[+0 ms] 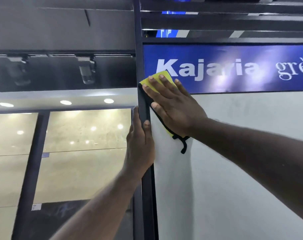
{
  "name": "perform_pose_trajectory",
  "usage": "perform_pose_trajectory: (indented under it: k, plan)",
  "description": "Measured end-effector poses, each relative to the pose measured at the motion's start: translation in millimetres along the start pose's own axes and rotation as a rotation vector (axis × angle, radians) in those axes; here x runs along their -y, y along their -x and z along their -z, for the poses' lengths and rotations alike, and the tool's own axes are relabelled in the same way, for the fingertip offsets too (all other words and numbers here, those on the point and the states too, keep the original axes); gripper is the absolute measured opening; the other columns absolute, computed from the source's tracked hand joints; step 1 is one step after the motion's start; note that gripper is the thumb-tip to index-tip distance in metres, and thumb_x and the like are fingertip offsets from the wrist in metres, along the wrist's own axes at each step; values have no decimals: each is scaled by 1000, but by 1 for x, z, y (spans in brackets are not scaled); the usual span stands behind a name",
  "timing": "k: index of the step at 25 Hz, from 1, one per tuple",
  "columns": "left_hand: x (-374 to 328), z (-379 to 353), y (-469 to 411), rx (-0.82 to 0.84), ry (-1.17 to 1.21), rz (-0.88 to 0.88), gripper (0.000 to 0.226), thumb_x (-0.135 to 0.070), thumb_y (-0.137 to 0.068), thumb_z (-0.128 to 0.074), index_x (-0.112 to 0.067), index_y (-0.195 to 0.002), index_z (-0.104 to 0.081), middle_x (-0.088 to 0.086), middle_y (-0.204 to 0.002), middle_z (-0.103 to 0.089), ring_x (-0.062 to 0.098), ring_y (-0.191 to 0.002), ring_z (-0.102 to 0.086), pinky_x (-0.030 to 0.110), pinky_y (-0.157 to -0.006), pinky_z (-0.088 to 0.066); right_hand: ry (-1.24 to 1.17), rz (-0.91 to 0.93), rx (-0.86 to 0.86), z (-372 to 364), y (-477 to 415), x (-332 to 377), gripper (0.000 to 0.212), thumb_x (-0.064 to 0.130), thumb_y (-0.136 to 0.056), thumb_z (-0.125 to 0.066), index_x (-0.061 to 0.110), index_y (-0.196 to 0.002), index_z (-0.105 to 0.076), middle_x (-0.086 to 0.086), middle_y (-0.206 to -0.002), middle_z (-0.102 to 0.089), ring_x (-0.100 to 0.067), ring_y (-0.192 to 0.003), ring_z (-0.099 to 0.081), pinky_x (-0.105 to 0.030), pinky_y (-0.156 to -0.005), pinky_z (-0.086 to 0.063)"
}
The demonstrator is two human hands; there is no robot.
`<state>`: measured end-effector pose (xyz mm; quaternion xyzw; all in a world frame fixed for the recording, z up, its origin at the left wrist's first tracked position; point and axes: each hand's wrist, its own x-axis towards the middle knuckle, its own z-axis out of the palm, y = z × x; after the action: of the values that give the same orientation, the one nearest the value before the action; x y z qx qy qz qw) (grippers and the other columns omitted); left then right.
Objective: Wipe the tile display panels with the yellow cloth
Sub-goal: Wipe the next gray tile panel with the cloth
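Looks early on: right hand (pixel 173 108), fingers (pixel 166 84) flat, presses the cloth (pixel 162 77) on the panel (pixel 233 153) at its top-left corner; left hand (pixel 140 144) grips the frame (pixel 147 196). The rest seems unwiped.

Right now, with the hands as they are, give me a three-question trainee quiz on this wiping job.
1. True or false: the right hand presses the yellow cloth flat against the display, fingers straight.
2. What does the left hand grip? A the black frame post; B a spray bottle; C a ladder.
3. Fill in: the cloth's top corner overlaps the blue sign, above the white tile panel, that reads ___.
Key: 1 true; 2 A; 3 Kajaria.
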<state>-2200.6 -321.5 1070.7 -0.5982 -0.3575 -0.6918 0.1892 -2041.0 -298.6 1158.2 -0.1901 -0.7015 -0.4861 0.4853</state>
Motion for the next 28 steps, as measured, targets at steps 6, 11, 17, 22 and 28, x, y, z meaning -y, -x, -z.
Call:
perform_pose_trajectory:
  k: [6, 11, 17, 22, 28]
  plan:
    - [1, 0, 3, 28, 10, 33, 56, -34, -119, -31, -33, -173, -16, 5, -162, -52, 26, -145, -49, 26, -104, -33, -53, -23, -51, 0, 10, -25, 55, 35, -114, -27, 24, -168, -28, 2, -176, -22, -18, -164, -10, -45, -134, -9]
    - [2, -1, 1, 32, -5, 38, 56, -38, -118, -29, -32, -173, -17, 9, -158, -55, 32, -142, -52, 41, -115, -41, -76, 137, -121, -15, 27, -15, 50, 21, -111, -41, 12, -160, -46, -8, -168, -41, -28, -160, -29, -46, -131, -22]
    - [0, 0, 2, 53, 12, 154, 51, -51, -116, -27, -19, -150, -45, 12, -123, -73, 35, -114, -70, 46, -93, -56, -72, -265, -275, -7, 28, -16, 45, 25, -106, -46, 13, -147, -59, -9, -144, -58, -34, -135, -49, -48, -112, -43]
    - [-14, 3, 4, 36, 23, 288, 56, -55, -116, -27, -12, -122, -62, 10, -115, -72, 32, -110, -65, 35, -85, -42, -38, -78, -166, 4, 40, -34, 42, 29, -104, -48, 20, -144, -59, -7, -129, -57, -30, -117, -46, -48, -97, -42]
    - [-22, 3, 7, 19, 38, 350, 54, -52, -117, -26, -9, -121, -58, 13, -124, -67, 25, -105, -51, 30, -85, -33, 29, 237, -77, 5, 49, -21, 38, 31, -103, -51, 22, -140, -58, -4, -116, -60, -31, -102, -52, -43, -85, -36]
